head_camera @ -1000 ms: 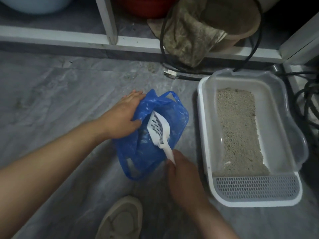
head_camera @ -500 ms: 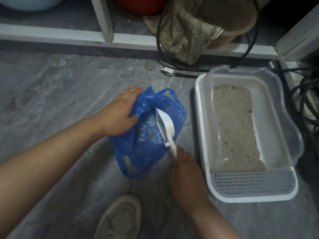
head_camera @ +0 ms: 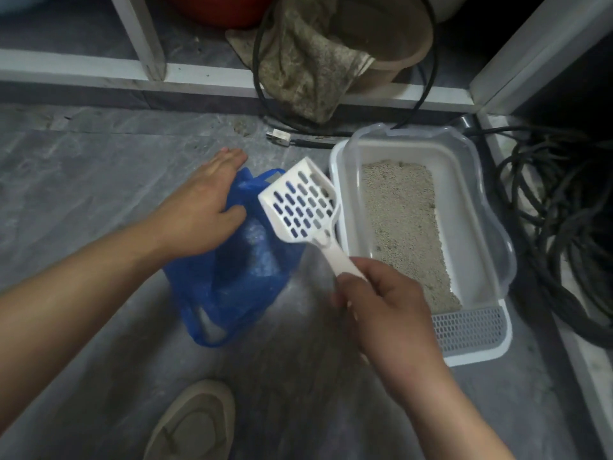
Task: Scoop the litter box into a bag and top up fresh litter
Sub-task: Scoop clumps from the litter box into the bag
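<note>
Bare floor (head_camera: 99, 180) left; cables (head_camera: 560, 227) right of litter box (head_camera: 471, 207)

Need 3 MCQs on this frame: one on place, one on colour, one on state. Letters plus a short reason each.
1. Where is the litter box relative to the bag?
A. To its right
B. To its left
C. Inside it

2. What colour is the bag?
A. Black
B. Blue
C. Green

3. What is in the scoop?
A. A heap of litter
B. A rag
C. Nothing visible

Answers:
1. A: the box sits on the floor to the right of the bag, beyond the scoop.
2. B: the plastic is plainly blue.
3. C: the slots show clear through; the right hand holds the scoop by its handle above the bag, while the left hand holds the bag's rim.
</note>
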The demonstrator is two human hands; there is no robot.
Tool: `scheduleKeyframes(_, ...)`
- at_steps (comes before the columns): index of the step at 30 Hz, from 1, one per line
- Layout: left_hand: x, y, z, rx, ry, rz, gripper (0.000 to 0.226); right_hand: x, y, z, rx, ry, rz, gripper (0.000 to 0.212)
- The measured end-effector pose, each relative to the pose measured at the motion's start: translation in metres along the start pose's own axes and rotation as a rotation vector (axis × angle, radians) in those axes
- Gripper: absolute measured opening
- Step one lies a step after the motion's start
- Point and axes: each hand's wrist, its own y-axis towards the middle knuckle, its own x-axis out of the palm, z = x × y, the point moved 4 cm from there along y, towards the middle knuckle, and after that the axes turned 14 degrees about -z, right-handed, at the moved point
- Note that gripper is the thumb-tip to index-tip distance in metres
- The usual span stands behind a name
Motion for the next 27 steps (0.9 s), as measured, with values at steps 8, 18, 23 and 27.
scheduleKeyframes(8,0.020,0.026,0.072,0.232,0.024,0.017,0.076,-0.116,-0.016,0.023,0.178,0.259,0.225,0.023)
scheduleKeyframes(18,0.099,0.051,0.143,0.358,0.241,-0.216,0.095,-0.166,-0.016,0.063,0.645,-0.354,0.176,0.031)
scheduleKeyframes(23,0.123,0.057,0.138,0.327,0.324,-0.230,0.102,-0.175,0.011,0.052,0.692,-0.649,0.079,0.026)
scheduleKeyframes(27,0.121,0.057,0.136,0.344,0.337,-0.268,0.103,-0.183,0.028,0.036,0.680,-0.864,0.090,0.027)
